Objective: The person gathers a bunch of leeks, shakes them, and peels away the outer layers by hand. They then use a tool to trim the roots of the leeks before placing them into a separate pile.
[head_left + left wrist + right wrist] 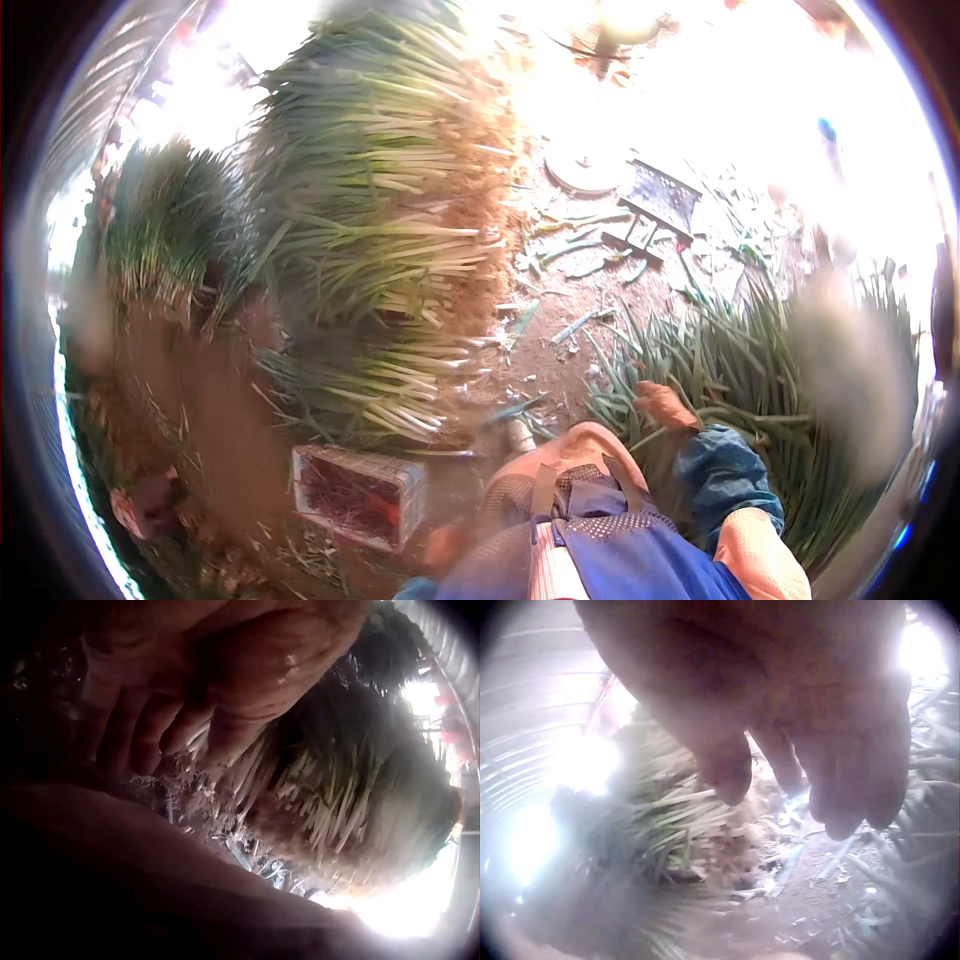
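Observation:
My right hand (667,405) reaches over a heap of loose green onions (745,355) on the right, beside my knee. In the right wrist view its fingers (844,787) hang fairly straight and hold nothing. My left hand (445,548) is a blur low in the head view, beside the crate. Seen from the left wrist, that hand (225,675) has loosely bent fingers with nothing visible in them. Beyond it lies a long stack of green onions (400,185), white stems and brown roots facing right.
A pale plastic crate (415,500) with reddish contents stands at front left. More green onions (165,225) stand upright at far left. A dark metal stand (662,195) and a white round object (578,175) sit ahead. Scattered leaf scraps (590,262) litter the dirt floor.

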`<state>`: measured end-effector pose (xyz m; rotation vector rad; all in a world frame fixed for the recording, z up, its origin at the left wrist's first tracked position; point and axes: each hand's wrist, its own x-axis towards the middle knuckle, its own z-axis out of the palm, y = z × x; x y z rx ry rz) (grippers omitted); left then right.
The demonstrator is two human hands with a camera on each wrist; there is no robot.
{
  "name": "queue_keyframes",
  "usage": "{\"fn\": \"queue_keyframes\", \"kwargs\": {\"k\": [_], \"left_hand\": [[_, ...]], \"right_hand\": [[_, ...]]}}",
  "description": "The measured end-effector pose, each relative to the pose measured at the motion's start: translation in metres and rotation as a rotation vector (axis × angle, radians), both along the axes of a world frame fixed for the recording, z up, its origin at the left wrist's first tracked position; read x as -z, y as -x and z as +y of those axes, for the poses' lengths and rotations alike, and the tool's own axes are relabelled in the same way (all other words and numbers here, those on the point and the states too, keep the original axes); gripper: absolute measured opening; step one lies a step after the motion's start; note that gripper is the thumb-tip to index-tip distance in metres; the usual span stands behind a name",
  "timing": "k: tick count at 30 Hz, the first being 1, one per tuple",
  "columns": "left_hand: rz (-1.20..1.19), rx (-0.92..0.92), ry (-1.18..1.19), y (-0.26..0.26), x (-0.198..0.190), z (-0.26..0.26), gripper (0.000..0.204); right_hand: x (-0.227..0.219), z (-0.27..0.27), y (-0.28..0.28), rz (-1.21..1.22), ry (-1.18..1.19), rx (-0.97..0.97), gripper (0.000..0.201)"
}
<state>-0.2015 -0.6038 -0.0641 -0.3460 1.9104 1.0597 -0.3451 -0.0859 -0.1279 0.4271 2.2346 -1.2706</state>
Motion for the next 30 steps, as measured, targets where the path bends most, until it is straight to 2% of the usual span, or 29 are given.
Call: {"fn": "queue_keyframes", "kwargs": {"k": [1, 2, 4, 5, 7, 8, 9, 11, 13, 14, 16, 18, 20, 21, 23, 25, 27, 28, 29, 30], "left_hand": [[0.158, 0.299, 0.147, -0.003, 0.003, -0.004, 0.027], [0.263, 0.261, 0.152, -0.022, 0.017, -0.011, 0.025], [0.25, 0.009, 0.086, -0.044, 0.031, -0.012, 0.026], [0.099, -0.267, -0.008, -0.05, 0.035, -0.006, 0.027], [-0.204, -0.869, -0.174, -0.048, 0.039, 0.01, 0.028], [-0.254, -1.014, -0.191, -0.046, 0.043, 0.017, 0.029], [-0.294, -1.135, -0.2, -0.046, 0.044, 0.028, 0.029], [-0.34, -1.312, -0.208, -0.044, 0.047, 0.051, 0.031], [-0.364, -1.426, -0.238, -0.041, 0.053, 0.079, 0.032], [-0.355, -1.507, -0.354, -0.044, 0.06, 0.093, 0.031], [0.044, -0.914, 0.054, -0.035, 0.061, 0.118, 0.031], [0.074, -0.977, 0.144, -0.008, 0.065, 0.152, 0.031], [-0.234, -1.692, -0.08, 0.054, 0.057, 0.148, 0.031], [-0.224, -1.672, -0.078, 0.071, 0.064, 0.136, 0.03], [-0.202, -1.619, -0.075, 0.1, 0.089, 0.102, 0.029], [-0.026, -1.707, 0.023, 0.131, 0.128, 0.063, 0.03], [-0.003, -1.536, 0.045, 0.149, 0.187, 0.001, 0.034], [0.197, -1.49, 0.114, 0.142, 0.246, -0.029, 0.036], [0.37, -1.369, 0.147, 0.141, 0.286, -0.061, 0.039], [0.541, -1.249, 0.183, 0.141, 0.325, -0.093, 0.042]], "right_hand": [[0.001, -0.018, 0.019, 0.096, -0.023, -0.104, 0.031], [-0.015, -0.04, 0.05, 0.054, -0.172, -0.339, 0.034], [-0.022, -0.074, 0.093, 0.154, -0.21, -0.544, 0.042], [-0.019, -0.088, 0.116, 0.217, -0.156, -0.619, 0.04], [0.01, -0.102, 0.16, 0.182, -0.007, -0.672, 0.035], [-0.001, -0.122, 0.187, 0.141, -0.113, -0.723, 0.036], [-0.006, -0.134, 0.209, 0.212, -0.179, -0.759, 0.037], [-0.007, -0.154, 0.257, 0.116, -0.201, -0.841, 0.038], [0.008, -0.167, 0.306, 0.135, -0.137, -0.991, 0.039], [0.014, -0.172, 0.325, 0.16, -0.185, -1.046, 0.039], [0.027, -0.184, 0.358, 0.228, -0.191, -1.158, 0.039], [0.036, -0.201, 0.385, 0.211, -0.226, -1.262, 0.037], [0.043, -0.224, 0.402, 0.141, -0.275, -1.365, 0.036], [0.044, -0.238, 0.408, 0.068, -0.291, -1.381, 0.035], [0.066, -0.266, 0.412, 0.109, -0.243, -1.484, 0.035], [0.098, -0.286, 0.407, 0.149, -0.197, -1.579, 0.037], [0.142, -0.315, 0.392, 0.21, -0.137, -1.656, 0.04], [0.153, -0.332, 0.384, 0.229, -0.029, -1.63, 0.041], [0.168, -0.35, 0.375, 0.179, -0.079, -1.632, 0.041], [0.194, -0.363, 0.366, 0.225, 0.0, -1.652, 0.041]]}}
